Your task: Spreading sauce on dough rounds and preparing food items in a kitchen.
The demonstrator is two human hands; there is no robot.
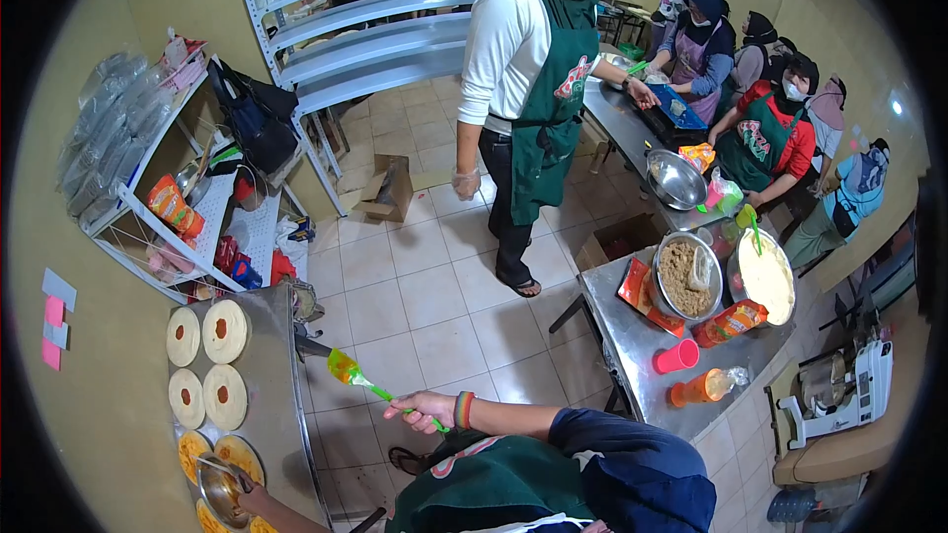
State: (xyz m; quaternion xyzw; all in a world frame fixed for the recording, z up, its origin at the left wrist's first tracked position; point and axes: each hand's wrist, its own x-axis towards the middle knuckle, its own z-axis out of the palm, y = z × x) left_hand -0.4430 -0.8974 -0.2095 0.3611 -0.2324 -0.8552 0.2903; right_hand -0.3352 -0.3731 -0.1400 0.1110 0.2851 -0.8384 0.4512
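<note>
My right hand, with a striped band at the wrist, is closed on the green handle of a silicone spatula. Its sauce-smeared blade points left, near the edge of a metal table. At lower left, my left hand grips a steel bowl with orange-red sauce on its inside. The bowl is over flat dough rounds coated in orange sauce and partly hides them. Farther up the table lie pale dough rounds, each with a red sauce patch at its centre.
A person in a green apron stands ahead on the tiled floor. The right-hand metal table holds bowls of brown filling and cream-coloured mixture, pouches and cups. Shelves stand at left; several people work at the back right.
</note>
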